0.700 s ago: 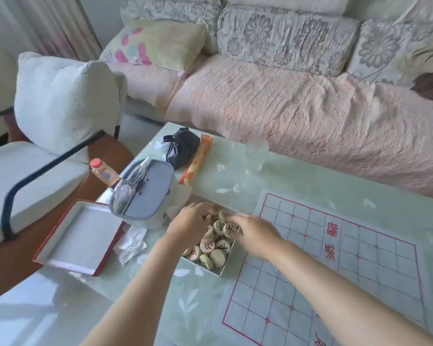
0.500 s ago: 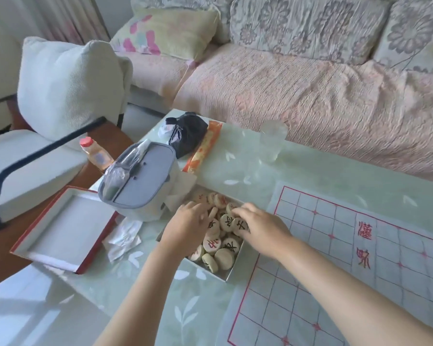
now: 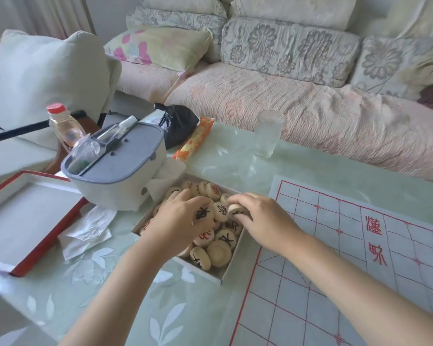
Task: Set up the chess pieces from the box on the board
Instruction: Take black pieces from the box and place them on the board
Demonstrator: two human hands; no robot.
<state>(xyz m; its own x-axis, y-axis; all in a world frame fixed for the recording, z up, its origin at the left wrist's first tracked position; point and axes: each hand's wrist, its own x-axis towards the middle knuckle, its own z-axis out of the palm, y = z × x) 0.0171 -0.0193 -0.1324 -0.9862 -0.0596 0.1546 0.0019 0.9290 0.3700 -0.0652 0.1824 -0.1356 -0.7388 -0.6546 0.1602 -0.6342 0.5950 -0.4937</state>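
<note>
Reaching into the open box (image 3: 226, 273) from either side, both hands are kept busy over the heap of round wooden pieces (image 3: 219, 253). A piece with a black character (image 3: 203, 213) is gripped by the left hand (image 3: 180, 221), fingers curled round it, just above the heap. A second piece (image 3: 236, 210) is pinched by the curled fingertips of the right hand (image 3: 265, 221) and held tilted, its black mark only partly seen.

The other pieces are left loose in the box, under and between the two hands, some marked red, some black. The board (image 3: 335, 283), a pale sheet with a red grid, is laid flat on the tabletop (image 3: 135, 308) right of the right hand and just beside the box.

Left of the left hand a grey container (image 3: 120, 168) is parked close by. Crumpled tissue (image 3: 85, 233) and a red-edged lid (image 3: 23, 221) are spotted further out that way. Beyond both hands a clear glass (image 3: 269, 133) is stood upright, well apart from the box.
</note>
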